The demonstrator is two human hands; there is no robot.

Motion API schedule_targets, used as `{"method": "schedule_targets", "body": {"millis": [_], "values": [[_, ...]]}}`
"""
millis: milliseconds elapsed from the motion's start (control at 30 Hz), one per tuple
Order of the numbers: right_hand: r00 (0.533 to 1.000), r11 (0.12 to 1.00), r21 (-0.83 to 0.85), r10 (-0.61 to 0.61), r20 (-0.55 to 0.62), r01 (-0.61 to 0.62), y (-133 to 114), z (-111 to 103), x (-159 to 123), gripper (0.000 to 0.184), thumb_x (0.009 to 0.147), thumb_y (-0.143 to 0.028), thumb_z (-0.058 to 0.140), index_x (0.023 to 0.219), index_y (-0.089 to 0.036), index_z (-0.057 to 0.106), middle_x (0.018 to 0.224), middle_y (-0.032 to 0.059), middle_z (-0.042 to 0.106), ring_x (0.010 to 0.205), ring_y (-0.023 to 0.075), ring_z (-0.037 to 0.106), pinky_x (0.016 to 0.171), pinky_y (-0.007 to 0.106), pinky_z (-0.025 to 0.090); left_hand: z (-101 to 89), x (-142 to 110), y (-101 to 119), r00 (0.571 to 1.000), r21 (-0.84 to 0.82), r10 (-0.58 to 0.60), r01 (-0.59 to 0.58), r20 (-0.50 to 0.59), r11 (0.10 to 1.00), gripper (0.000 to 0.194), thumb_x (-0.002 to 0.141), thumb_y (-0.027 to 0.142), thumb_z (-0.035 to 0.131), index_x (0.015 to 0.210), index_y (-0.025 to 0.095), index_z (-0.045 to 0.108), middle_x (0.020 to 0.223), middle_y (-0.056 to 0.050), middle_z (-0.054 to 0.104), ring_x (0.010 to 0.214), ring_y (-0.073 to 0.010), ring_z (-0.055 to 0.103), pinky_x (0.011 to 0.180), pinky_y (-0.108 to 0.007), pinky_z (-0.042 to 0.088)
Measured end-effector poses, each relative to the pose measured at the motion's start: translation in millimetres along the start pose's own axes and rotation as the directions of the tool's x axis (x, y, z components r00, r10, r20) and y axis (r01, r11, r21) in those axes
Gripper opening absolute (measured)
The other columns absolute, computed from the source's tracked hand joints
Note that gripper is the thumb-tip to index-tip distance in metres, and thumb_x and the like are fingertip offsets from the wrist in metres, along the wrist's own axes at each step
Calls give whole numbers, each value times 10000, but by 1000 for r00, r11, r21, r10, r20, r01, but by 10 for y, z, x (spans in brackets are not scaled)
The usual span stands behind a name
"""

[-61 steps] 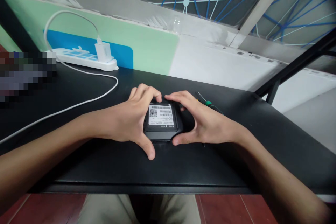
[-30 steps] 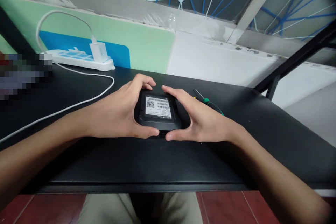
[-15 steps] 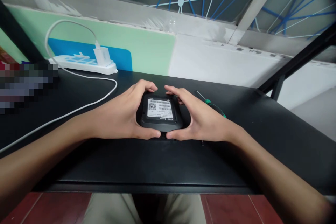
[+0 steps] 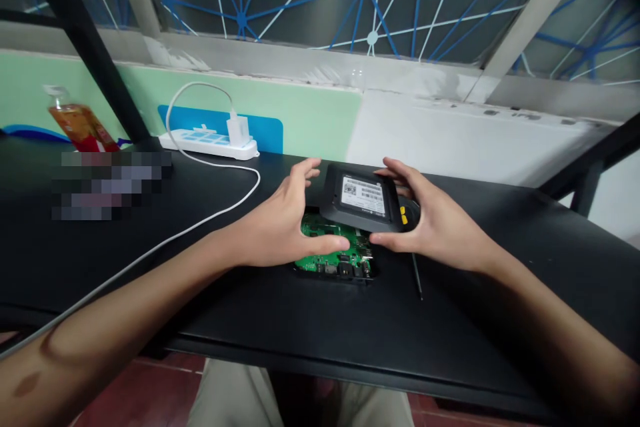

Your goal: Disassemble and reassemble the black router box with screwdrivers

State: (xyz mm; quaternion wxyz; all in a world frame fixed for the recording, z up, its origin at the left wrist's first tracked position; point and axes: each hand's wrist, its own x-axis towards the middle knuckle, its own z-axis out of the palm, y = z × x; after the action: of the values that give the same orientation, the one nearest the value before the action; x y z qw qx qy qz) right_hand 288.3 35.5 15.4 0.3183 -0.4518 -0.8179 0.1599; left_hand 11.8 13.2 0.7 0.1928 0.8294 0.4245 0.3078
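Note:
A black plastic device cover (image 4: 364,195) with a white barcode label is raised and tilted above an opened device. My right hand (image 4: 425,213) grips its right side, thumb at the front edge and fingers at the back. Below the cover a green circuit board (image 4: 325,263) shows its front row of ports, its rear part hidden by the cover. My left hand (image 4: 285,220) is open at the left of the board, fingers spread and thumb stretched over it. Beside my right palm lies a screwdriver with yellow on its handle (image 4: 404,215); a thin metal shaft (image 4: 418,280) points toward the front.
A white power strip (image 4: 210,145) with a charger (image 4: 239,130) stands against the wall. Its white cable (image 4: 215,217) runs along the left of the black table (image 4: 280,320). A bottle (image 4: 80,123) and a blurred-out item (image 4: 113,187) are at the far left.
The cover, earlier seated between both hands, has lifted off and moved right with my right hand, exposing the green board. My left hand has come away from the cover. The view has swung left.

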Motion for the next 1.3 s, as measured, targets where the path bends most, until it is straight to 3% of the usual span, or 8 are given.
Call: {"method": "schedule_targets", "body": {"millis": [233, 500, 733, 867, 967, 1067, 1167, 1300], "values": [[996, 997, 45, 72, -47, -70, 151, -63, 25, 1266, 574, -611, 896, 1606, -183, 300, 1572, 186, 502, 1411, 395, 545, 1224, 604, 429, 6, -36, 110, 954, 119, -114, 84, 278, 989, 1217, 710, 781, 709, 1589, 103, 210, 1606, -280, 341, 1509, -462, 318, 1204, -640, 324], [999, 997, 68, 46, 1, -46, 152, 25, 18, 1199, 609, -573, 885, 1593, -211, 303, 1559, 181, 505, 1387, 378, 568, 1223, 624, 418, -47, -22, 145, 936, 211, -114, 43, 332, 976, 1214, 711, 751, 716, 1603, 99, 212, 1569, -262, 404, 1454, -440, 386, 1173, -581, 369], [1000, 999, 34, -3, 12, 3, 161, 69, 16, 1214, 610, -568, 885, 1597, -180, 295, 1540, 194, 517, 1379, 357, 578, 1226, 598, 423, -422, -145, 158, 866, 417, -244, 45, 436, 908, 1301, 670, 712, 762, 1634, 82, 156, 1683, -305, 227, 1562, -474, 237, 1212, -590, 333], [999, 1000, -5, -30, 34, 30, 169, 88, 6, 1207, 624, -595, 873, 1604, -214, 281, 1560, 167, 505, 1412, 342, 548, 1243, 581, 403, -719, -340, 84, 832, 470, -352, 127, 429, 874, 1318, 620, 654, 840, 1654, 163, 186, 1693, -258, 248, 1569, -499, 159, 1195, -632, 354], [996, 996, -46, -68, 52, 70, 152, 108, 2, 1192, 631, -609, 864, 1599, -231, 280, 1559, 154, 507, 1428, 343, 527, 1244, 581, 397, -864, -439, 27, 845, 463, -345, 134, 408, 876, 1360, 572, 647, 881, 1658, 207, 189, 1689, -233, 281, 1560, -492, 216, 1173, -638, 391], [994, 994, -55, -90, 60, 93, 119, 122, -1, 1187, 638, -617, 855, 1599, -239, 270, 1560, 153, 503, 1439, 341, 517, 1243, 580, 400, -860, -397, 63, 882, 428, -312, 143, 354, 892, 1247, 706, 704, 778, 1665, 208, 154, 1712, -213, 230, 1532, -456, 338, 1171, -597, 417], [994, 994, -57, -91, 58, 94, 100, 125, -1, 1203, 634, -604, 862, 1601, -213, 263, 1560, 166, 495, 1448, 334, 507, 1252, 561, 396, -707, -209, 187, 910, 418, -242, 87, 335, 904, 1133, 802, 689, 697, 1657, 169, 166, 1711, -188, 252, 1551, -402, 322, 1211, -537, 381], [991, 991, -58, -121, 52, 124, 109, 122, 4, 1207, 626, -599, 870, 1598, -213, 269, 1541, 171, 503, 1428, 342, 521, 1230, 570, 420, -427, 143, 325, 950, 356, -5, -113, 312, 927, 1044, 818, 614, 709, 1619, 129, 245, 1677, -182, 319, 1552, -353, 305, 1236, -467, 340]]}}
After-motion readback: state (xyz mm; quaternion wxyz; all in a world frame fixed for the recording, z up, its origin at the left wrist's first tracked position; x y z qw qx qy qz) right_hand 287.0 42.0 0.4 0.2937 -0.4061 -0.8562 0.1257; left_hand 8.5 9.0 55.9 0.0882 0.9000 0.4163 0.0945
